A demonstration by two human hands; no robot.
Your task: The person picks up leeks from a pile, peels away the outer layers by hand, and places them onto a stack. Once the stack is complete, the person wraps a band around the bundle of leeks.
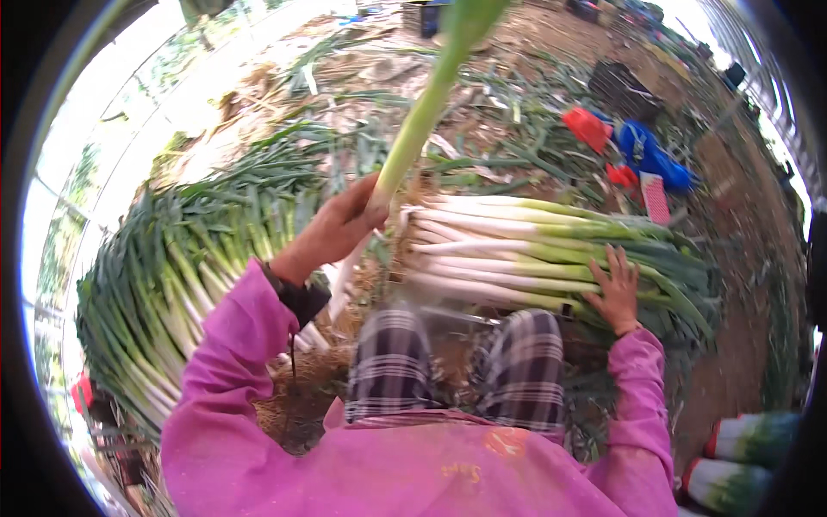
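Head view — left hand [346,222] gripping a leek [424,116], right hand [616,295] palm-down, unclenched — fingers [612,262] splayed on stacked leeks [495,247]

A farm shed or greenhouse is suggested: an earth floor [732,340] is strewn with loose green leaves [547,159], long white-stemmed onions [159,284] are heaped along its left side, a dark crate [624,89] is set toward its far right corner, and greenery [65,250] is seen through a light framework [67,207] bounding the floor's left edge.
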